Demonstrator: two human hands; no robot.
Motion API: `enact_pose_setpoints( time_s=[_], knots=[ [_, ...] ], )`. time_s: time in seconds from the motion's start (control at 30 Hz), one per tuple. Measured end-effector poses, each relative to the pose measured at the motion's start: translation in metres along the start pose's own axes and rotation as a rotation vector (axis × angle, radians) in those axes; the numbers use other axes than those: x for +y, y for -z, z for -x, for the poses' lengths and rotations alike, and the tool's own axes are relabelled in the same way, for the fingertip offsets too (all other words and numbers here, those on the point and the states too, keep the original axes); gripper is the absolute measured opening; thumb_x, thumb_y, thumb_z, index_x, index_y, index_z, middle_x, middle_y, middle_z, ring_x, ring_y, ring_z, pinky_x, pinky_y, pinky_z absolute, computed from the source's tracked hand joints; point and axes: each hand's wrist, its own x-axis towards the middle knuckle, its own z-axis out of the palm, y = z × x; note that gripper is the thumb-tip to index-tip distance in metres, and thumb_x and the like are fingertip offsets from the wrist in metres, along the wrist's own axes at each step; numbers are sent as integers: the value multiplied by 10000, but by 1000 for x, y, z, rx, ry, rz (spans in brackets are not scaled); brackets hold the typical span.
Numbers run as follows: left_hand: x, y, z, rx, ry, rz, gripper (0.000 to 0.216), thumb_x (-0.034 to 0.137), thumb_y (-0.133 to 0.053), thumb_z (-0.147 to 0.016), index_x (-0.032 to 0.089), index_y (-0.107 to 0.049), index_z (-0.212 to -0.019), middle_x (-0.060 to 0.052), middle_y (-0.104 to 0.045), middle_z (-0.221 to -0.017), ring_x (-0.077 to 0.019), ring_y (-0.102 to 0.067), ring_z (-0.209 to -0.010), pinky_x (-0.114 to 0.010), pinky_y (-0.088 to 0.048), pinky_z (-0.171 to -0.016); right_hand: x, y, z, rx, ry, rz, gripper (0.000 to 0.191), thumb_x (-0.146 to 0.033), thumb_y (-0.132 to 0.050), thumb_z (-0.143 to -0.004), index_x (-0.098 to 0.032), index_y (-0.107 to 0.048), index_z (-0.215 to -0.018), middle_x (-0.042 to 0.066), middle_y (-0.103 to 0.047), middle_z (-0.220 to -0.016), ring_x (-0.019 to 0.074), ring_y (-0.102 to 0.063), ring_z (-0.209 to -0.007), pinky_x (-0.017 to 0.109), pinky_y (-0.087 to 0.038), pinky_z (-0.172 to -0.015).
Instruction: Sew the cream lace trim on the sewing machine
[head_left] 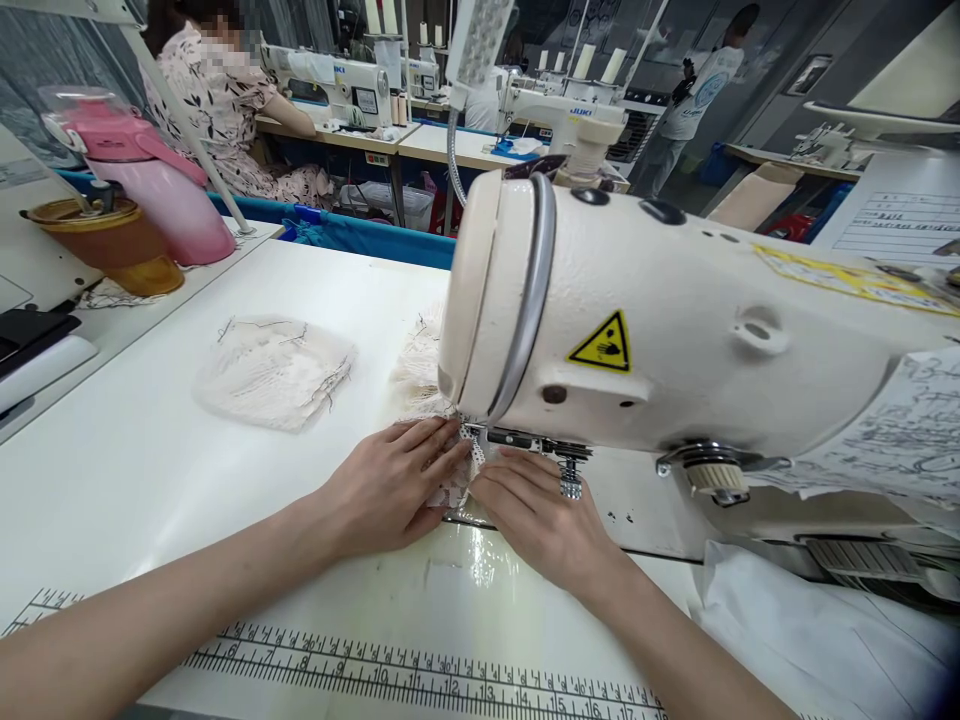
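My left hand (386, 480) lies on a piece of thin cream fabric (448, 492) under the sewing machine head, its fingers stretched out toward the presser foot (471, 432). Opposite it, my right hand (544, 510) has its fingers together and curled at the edge of a narrow white lace trim (477, 455), which runs under the foot between both hands. More gathered cream fabric (420, 365) emerges behind the foot, partly covered by the sewing machine (600, 300). The needle and the fingertips of my right hand are hard to make out.
Left on the white table (187, 500) lies a gathered cream piece (277, 370) with loose threads. A pink bottle (142, 170) and brown cup (112, 240) stand farther left. A printed ruler (412, 680) crosses the front edge. White cloth (810, 620) lies right. A seated person (210, 100) is behind.
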Motion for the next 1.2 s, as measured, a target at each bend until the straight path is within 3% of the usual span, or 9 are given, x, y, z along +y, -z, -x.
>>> enact_pose_setpoints(
  time_s=[0.17, 0.37, 0.57, 0.77, 0.97, 1.2],
  knots=[
    [0, 0, -1, 1, -3, 3, 493, 393, -455, -906, 115, -542, -1304, -158, -591, -1296, -305, -541, -1225, -415, -493, -947, 3, 4, 0, 5, -29, 63, 133, -99, -556, -882, -199, -635, -917, -12, -702, -862, 108, -632, -799, 243, -424, -635],
    [0, -3, 0, 25, -27, 26, 489, 383, -477, -913, 112, -520, -1318, -166, -572, -1319, -323, -539, -1230, -446, -503, -943, 1, 4, 2, -11, -103, 122, 139, -141, -540, -911, -213, -658, -930, -28, -708, -855, 93, -615, -703, 274, -341, -591],
    [1, -4, -1, 182, -165, 87, 277, 125, -410, -959, 73, -594, -1160, -117, -649, -1224, -222, -616, -1146, -363, -504, -982, 0, 2, -2, 9, -38, 14, 146, -122, -552, -905, -200, -674, -918, -2, -720, -925, 110, -647, -846, 242, -449, -664],
    [-3, -3, 0, 146, -124, 108, 281, 159, -365, -985, 81, -618, -1080, -131, -650, -1215, -226, -618, -1145, -362, -524, -981, -6, -3, -5, -40, -53, -77, 191, -92, -522, -909, -194, -678, -951, 11, -726, -977, 124, -650, -893, 292, -510, -872],
    [-5, -4, -1, 146, -110, 86, 283, 147, -343, -977, 85, -600, -1077, -126, -647, -1223, -222, -619, -1144, -352, -522, -984, -8, -1, -4, -19, -63, -95, 168, -131, -532, -914, -171, -690, -957, 25, -719, -974, 132, -642, -900, 310, -485, -916],
    [-5, -6, 0, 108, -80, 62, 292, 156, -360, -959, 75, -579, -1135, -137, -627, -1254, -233, -585, -1192, -360, -503, -1010, -7, -1, -4, -11, -76, -89, 169, -176, -527, -933, -157, -688, -982, 36, -718, -1018, 136, -642, -894, 283, -485, -864]
  ],
)
